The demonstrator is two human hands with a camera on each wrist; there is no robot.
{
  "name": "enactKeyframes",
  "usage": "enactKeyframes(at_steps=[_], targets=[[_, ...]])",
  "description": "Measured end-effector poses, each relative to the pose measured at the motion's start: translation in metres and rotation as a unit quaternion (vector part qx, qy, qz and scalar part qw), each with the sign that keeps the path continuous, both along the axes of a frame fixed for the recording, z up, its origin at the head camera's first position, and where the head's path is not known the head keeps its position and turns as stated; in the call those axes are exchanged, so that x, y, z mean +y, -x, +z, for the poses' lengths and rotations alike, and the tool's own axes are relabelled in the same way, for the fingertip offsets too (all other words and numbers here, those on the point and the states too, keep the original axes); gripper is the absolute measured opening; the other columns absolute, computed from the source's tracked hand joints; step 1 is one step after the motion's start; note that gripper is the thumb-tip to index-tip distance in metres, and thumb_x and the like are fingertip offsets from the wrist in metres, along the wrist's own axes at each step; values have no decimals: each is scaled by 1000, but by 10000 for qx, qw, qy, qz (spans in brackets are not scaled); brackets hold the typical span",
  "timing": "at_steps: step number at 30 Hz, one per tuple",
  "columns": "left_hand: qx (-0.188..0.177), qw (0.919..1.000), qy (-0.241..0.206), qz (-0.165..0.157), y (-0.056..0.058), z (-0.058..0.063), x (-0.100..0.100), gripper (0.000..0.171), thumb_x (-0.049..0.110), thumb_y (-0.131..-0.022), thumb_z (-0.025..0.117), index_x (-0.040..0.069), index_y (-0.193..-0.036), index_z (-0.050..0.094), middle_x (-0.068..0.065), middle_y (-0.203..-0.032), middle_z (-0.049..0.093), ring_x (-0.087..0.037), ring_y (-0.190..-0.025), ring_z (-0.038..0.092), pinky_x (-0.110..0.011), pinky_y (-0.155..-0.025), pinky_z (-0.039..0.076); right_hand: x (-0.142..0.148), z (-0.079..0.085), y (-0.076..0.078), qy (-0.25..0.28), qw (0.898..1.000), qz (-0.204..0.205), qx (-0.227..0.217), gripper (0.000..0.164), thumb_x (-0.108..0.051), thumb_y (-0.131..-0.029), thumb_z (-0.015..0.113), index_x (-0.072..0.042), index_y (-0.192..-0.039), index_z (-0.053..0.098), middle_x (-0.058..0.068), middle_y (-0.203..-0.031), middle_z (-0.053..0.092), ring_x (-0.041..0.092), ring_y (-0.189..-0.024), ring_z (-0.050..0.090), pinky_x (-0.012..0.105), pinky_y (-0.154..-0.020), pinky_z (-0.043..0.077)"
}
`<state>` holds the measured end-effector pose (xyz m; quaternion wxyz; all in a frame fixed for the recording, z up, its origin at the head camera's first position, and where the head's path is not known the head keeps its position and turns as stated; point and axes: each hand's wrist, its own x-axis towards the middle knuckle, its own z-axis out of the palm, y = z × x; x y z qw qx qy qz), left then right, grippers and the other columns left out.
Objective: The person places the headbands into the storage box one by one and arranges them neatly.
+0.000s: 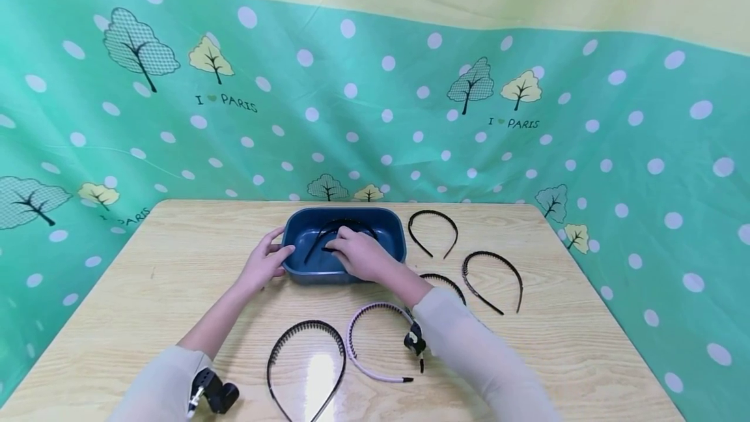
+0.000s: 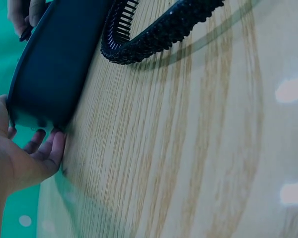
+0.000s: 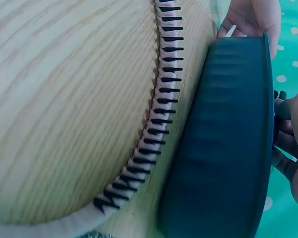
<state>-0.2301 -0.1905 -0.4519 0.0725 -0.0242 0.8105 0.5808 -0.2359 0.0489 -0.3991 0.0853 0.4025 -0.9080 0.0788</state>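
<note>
On the surface [image 1: 176, 266], a blue bin [image 1: 334, 278] is gripped at its left end by the left hand [image 1: 262, 267]. By the right hand [image 1: 364, 256], inside the bin, a black headband [image 1: 328, 249] is pinched; five loose headbands [image 1: 491, 254] are laid outside, in front and rightward.

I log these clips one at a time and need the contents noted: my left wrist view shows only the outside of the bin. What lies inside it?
Observer: The head view shows at least one dark headband in the blue bin.
Operator: Is every headband on the table dark?
Observer: No, the right wrist view shows a pale lilac headband with dark teeth along it.
Operator: Anything on the table past the bin's right end?
Observer: Yes, in the head view at least two more dark headbands lie there.
</note>
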Motion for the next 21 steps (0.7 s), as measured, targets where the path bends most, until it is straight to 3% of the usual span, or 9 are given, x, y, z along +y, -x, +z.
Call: enactKeyframes(at_steps=[11,21], targets=[[4,10000,-22,27,0,1,0,64,34,-96,50,17,-150,19,-29,-137,40,-37,-111,57,-38,-82,56,-9,-7,3,-107,9995,-39,-293,27,-22,-96,54,-19,-120,65,-1,-94,53,7,-67,49,17,-60,41],[-45,10000,-48,8,-1,4,0,64,33,-96,50,16,-150,19,-30,-137,40,-38,-111,56,-39,-83,56,-16,-8,4,-90,9962,-56,-863,28,-23,-95,54,-21,-121,64,-2,-95,54,7,-75,48,16,-62,40]])
